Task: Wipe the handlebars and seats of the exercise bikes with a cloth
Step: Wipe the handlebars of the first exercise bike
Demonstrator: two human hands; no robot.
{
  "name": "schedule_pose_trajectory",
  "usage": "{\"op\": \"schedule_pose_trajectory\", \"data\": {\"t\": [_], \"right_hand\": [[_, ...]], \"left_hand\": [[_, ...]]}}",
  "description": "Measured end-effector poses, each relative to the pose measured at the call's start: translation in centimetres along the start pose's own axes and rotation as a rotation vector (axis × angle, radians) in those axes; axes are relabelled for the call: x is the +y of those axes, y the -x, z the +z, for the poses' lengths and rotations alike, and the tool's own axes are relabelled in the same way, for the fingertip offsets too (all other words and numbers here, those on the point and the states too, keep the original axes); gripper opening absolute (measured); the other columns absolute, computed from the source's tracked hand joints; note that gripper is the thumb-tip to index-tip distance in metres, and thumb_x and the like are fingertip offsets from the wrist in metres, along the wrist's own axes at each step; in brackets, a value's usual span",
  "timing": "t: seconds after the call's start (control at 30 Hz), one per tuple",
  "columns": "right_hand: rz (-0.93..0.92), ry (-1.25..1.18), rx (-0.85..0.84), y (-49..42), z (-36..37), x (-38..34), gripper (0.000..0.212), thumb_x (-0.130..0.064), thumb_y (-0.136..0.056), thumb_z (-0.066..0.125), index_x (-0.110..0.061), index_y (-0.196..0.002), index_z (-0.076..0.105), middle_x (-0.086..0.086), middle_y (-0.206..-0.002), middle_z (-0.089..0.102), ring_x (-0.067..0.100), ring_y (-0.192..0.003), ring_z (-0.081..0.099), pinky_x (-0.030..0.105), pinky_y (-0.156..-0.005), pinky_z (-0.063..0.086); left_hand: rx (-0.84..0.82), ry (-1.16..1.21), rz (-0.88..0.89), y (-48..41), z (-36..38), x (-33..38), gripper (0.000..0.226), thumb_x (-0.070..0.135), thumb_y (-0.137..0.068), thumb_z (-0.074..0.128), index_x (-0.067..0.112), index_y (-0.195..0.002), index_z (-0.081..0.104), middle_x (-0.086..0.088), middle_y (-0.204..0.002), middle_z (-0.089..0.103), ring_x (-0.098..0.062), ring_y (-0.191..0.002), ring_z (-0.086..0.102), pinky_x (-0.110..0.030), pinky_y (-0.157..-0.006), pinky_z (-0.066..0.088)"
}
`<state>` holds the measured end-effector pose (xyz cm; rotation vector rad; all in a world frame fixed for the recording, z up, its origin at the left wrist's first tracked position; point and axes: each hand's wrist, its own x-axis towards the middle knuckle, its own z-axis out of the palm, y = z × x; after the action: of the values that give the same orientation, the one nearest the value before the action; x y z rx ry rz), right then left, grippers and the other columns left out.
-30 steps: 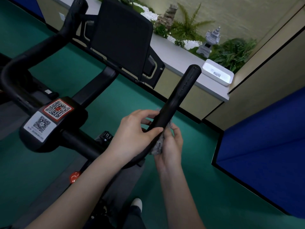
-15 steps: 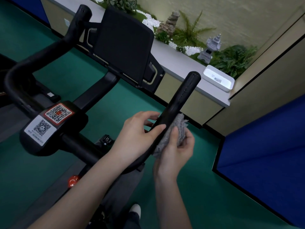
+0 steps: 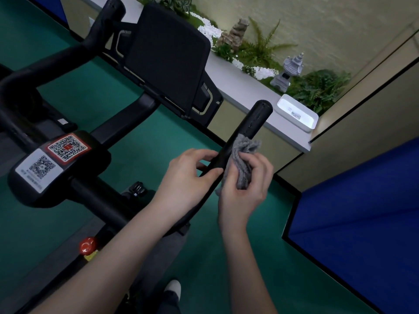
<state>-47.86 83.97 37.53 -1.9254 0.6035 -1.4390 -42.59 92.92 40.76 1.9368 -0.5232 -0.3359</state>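
The crumpled grey fuzzy cloth (image 3: 243, 159) lies against the right side of the black padded handlebar horn (image 3: 254, 123), below its rounded far tip. Its lower folds vanish inside the right hand (image 3: 244, 193), whose curled fingers clasp it, so its full extent is hard to judge. The left hand (image 3: 190, 175) grasps the same horn from the left, thumb across the top, hiding that stretch of bar. The bike's black left handlebar loop (image 3: 15, 82) runs off the left edge. 2 QR-code stickers (image 3: 66, 147) sit on the black stem, with a dark flat screen (image 3: 167, 55) beyond. Below is green floor (image 3: 226, 268). To the right stands a blue panel (image 3: 362, 211). Far off, a grey ledge (image 3: 238, 87) carries green ferns (image 3: 317, 87) and a white rectangular tray (image 3: 297, 113).
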Motion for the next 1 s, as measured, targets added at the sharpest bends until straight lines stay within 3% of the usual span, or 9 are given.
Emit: {"op": "schedule_pose_trajectory", "data": {"t": [0.2, 0.27, 0.4, 0.5, 0.73, 0.9, 1.0], "right_hand": [[0.031, -0.062, 0.083, -5.2, 1.4, 0.0, 0.015, 0.007, -0.081, 0.063, 0.004, -0.096, 0.063, 0.019, -0.103, 0.054, 0.022, -0.101, 0.056, 0.031, -0.089, 0.049], [0.01, -0.067, 0.065, -5.4, 1.4, 0.1, 0.015, 0.007, -0.081, 0.063, 0.004, -0.096, 0.063, 0.017, -0.103, 0.055, 0.021, -0.102, 0.056, 0.031, -0.089, 0.049], [-0.131, -0.035, -0.047, -2.8, 0.4, 0.7, 0.016, 0.011, -0.08, 0.064, 0.004, -0.094, 0.066, 0.009, -0.103, 0.058, 0.017, -0.1, 0.054, 0.019, -0.089, 0.042], [-0.228, 0.01, -0.129, -2.8, 0.1, 1.2, 0.018, 0.014, -0.079, 0.063, 0.005, -0.093, 0.067, 0.017, -0.1, 0.062, 0.021, -0.097, 0.052, 0.017, -0.09, 0.038], [-0.201, 0.01, -0.075, -5.6, 1.1, 0.6, 0.018, 0.007, -0.082, 0.063, 0.004, -0.1, 0.065, 0.015, -0.114, 0.058, 0.014, -0.108, 0.045, 0.025, -0.096, 0.04], [-0.389, 0.021, -0.293, -3.2, -0.3, 1.1, 0.018, 0.008, -0.081, 0.059, 0.003, -0.095, 0.07, 0.004, -0.106, 0.064, 0.019, -0.095, 0.047, 0.018, -0.087, 0.039], [-0.47, 0.069, -0.348, -5.1, -0.2, 1.3, 0.016, 0.008, -0.083, 0.062, 0.003, -0.096, 0.07, 0.011, -0.106, 0.068, 0.02, -0.093, 0.045, 0.021, -0.083, 0.039]], "left_hand": [[0.005, 0.03, -0.028, 0.2, 0.2, 0.1, 0.027, 0.023, -0.084, 0.069, 0.029, -0.111, 0.068, 0.013, -0.109, 0.064, -0.002, -0.094, 0.059, 0.004, -0.07, 0.036], [0.015, 0.042, -0.034, 0.2, 0.2, 0.1, 0.026, 0.023, -0.084, 0.069, 0.031, -0.108, 0.068, 0.014, -0.108, 0.065, 0.001, -0.092, 0.058, 0.004, -0.069, 0.036], [0.02, 0.046, -0.04, 0.2, 0.3, 0.2, 0.026, 0.023, -0.083, 0.069, 0.032, -0.108, 0.068, 0.016, -0.107, 0.065, 0.006, -0.093, 0.056, 0.005, -0.07, 0.035], [0.034, 0.052, -0.052, 0.3, 0.4, 0.2, 0.025, 0.024, -0.083, 0.07, 0.034, -0.106, 0.068, 0.017, -0.107, 0.066, 0.004, -0.094, 0.058, 0.004, -0.071, 0.036], [0.058, 0.043, -0.065, 0.6, 0.4, 0.2, 0.023, 0.029, -0.082, 0.07, 0.034, -0.105, 0.068, 0.019, -0.105, 0.066, 0.002, -0.095, 0.059, -0.004, -0.074, 0.037], [0.065, 0.03, -0.054, 0.5, 0.4, 0.1, 0.027, 0.026, -0.083, 0.07, 0.028, -0.109, 0.069, 0.014, -0.107, 0.067, -0.001, -0.095, 0.061, 0.002, -0.073, 0.038], [0.054, 0.032, -0.048, 0.6, 0.3, 0.1, 0.027, 0.026, -0.084, 0.069, 0.029, -0.11, 0.068, 0.013, -0.109, 0.066, -0.003, -0.096, 0.06, -0.006, -0.074, 0.039]]}}
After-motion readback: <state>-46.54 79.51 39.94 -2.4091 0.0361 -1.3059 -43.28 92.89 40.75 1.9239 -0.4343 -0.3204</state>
